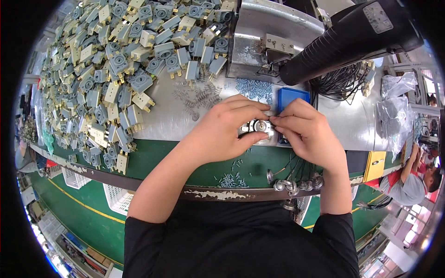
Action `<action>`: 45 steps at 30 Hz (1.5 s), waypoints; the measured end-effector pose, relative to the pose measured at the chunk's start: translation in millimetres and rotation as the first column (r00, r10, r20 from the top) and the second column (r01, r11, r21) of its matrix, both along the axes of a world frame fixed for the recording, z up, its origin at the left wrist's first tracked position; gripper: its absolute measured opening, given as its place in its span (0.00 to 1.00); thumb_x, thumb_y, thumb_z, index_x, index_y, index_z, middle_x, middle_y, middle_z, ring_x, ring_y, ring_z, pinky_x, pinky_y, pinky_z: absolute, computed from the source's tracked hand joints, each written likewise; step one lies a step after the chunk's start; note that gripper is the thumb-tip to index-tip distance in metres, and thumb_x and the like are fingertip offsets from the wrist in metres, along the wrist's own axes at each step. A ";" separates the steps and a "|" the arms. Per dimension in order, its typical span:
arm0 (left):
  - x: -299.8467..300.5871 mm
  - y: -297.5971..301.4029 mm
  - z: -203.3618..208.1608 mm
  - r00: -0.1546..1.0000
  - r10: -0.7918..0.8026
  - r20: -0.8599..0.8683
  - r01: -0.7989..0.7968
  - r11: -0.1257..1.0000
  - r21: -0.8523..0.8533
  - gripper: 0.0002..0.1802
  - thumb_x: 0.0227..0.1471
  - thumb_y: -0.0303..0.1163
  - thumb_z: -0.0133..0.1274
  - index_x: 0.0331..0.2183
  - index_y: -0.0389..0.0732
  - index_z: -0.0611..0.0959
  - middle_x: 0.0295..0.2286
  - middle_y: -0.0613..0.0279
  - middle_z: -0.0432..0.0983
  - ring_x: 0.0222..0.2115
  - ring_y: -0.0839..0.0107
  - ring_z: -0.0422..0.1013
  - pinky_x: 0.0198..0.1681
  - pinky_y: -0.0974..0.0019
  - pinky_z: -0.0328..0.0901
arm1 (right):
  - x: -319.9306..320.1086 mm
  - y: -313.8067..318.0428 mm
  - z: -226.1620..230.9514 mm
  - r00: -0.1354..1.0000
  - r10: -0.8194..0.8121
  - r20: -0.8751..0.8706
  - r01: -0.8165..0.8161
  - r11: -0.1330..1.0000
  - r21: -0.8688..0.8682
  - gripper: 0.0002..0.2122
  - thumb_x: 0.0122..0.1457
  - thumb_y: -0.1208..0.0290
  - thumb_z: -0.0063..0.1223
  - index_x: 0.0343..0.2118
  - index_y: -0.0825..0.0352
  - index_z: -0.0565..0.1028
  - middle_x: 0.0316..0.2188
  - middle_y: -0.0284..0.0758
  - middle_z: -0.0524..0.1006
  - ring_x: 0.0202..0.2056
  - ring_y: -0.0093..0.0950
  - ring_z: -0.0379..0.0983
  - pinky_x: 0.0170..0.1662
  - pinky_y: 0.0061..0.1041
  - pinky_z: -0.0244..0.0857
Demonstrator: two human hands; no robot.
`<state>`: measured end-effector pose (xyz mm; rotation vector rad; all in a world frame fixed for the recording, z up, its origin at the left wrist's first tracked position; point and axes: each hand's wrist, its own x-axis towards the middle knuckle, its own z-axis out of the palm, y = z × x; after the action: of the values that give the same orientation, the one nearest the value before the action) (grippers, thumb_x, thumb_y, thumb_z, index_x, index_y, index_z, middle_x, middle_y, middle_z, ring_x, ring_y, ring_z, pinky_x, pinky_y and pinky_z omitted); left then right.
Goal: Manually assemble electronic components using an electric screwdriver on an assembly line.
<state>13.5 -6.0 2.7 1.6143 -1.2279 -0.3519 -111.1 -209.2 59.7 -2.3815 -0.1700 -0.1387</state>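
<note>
A small round metal part with a shiny centre (261, 126) sits on the metal work plate, between my two hands. My left hand (227, 125) curls around it from the left, its thumb below and fingers above, gripping its edges. From the right comes my right hand (308, 132), its thumb and fingers pinched together at the part's upper right edge. Whatever lies in that pinch is too small and covered to name. Just behind the hands are a heap of small silver screws (252, 89) and a blue tray (293, 96). Loose coil springs (197, 98) lie beyond my left hand.
Grey and cream plug housings (116, 65) with brass pins fill the left in a big pile. A black tool handle (347, 41) juts over a metal fixture (250, 41). Cables with round metal ends (289, 185) hang at the bench edge; more screws (230, 180) lie there. A co-worker (408, 185) is far right.
</note>
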 end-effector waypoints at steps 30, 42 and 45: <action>-2.8 2.9 -1.7 0.999 0.010 -0.049 -0.010 1.000 -0.014 0.17 0.50 0.35 0.69 0.37 0.37 0.81 0.38 0.51 0.82 0.43 0.49 0.77 0.49 0.51 0.70 | 27.4 19.1 30.9 0.975 -0.079 -0.208 0.082 0.997 0.006 0.11 0.53 0.87 0.63 0.37 0.73 0.72 0.29 0.41 0.81 0.36 0.33 0.85 0.41 0.27 0.74; -2.9 3.3 -0.8 1.000 0.016 0.013 -0.016 0.998 -0.053 0.19 0.47 0.30 0.70 0.43 0.38 0.87 0.45 0.53 0.84 0.46 0.51 0.79 0.51 0.54 0.72 | 0.9 16.6 -0.1 0.975 -0.190 0.113 0.209 0.957 -0.199 0.11 0.56 0.81 0.67 0.38 0.71 0.74 0.31 0.38 0.82 0.29 0.27 0.79 0.34 0.23 0.71; -0.3 5.1 1.2 0.999 0.011 0.041 -0.010 0.999 -0.042 0.17 0.47 0.29 0.70 0.42 0.38 0.89 0.45 0.53 0.84 0.45 0.51 0.79 0.50 0.54 0.73 | -17.0 -0.1 12.3 0.896 -0.376 0.235 0.348 0.925 0.154 0.08 0.57 0.82 0.66 0.33 0.68 0.74 0.28 0.36 0.79 0.29 0.27 0.76 0.33 0.28 0.69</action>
<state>13.2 -0.8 3.9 1.5984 -1.2497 -0.2856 -128.0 -209.3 71.9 -2.2552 0.1606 -0.6256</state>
